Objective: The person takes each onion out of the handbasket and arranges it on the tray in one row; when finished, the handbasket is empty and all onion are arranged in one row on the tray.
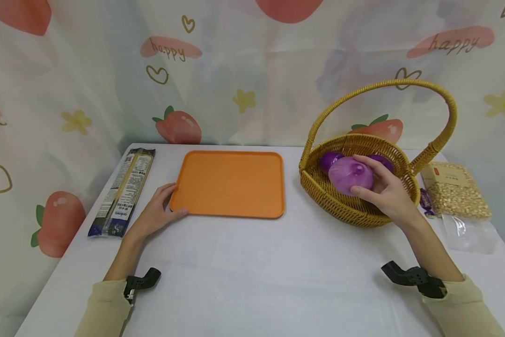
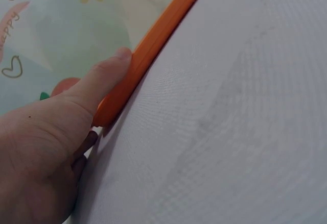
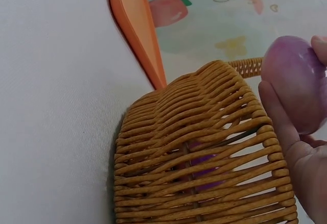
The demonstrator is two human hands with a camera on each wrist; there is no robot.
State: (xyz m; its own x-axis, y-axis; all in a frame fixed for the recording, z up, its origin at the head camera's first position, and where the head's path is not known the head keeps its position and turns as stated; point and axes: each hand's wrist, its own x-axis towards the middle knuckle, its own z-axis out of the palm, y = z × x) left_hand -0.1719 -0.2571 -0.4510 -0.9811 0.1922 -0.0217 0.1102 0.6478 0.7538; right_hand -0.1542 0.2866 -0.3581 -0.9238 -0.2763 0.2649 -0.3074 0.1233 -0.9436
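Observation:
An orange tray (image 1: 229,185) lies on the white table, and my left hand (image 1: 158,213) holds it at the near left corner. The thumb (image 2: 104,81) lies against the front rim, with the fingers along the left side. Over the wicker basket (image 1: 340,213) my right hand (image 1: 387,192) grips a pale purple onion (image 1: 350,175) between thumb and fingers. In the right wrist view the onion (image 3: 294,83) shows above the basket's rim, fading paler at its lower end. Darker purple, shiny rounded things (image 1: 330,160) lie inside the basket, partly hidden by the onion and hand.
A long printed packet (image 1: 123,192) lies left of the tray. Right of the basket are a bag of pale grains (image 1: 458,192) and a small purple-wrapped sweet (image 1: 426,202). The basket's tall handle (image 1: 387,84) arches overhead. A patterned curtain (image 1: 252,70) hangs behind the table.

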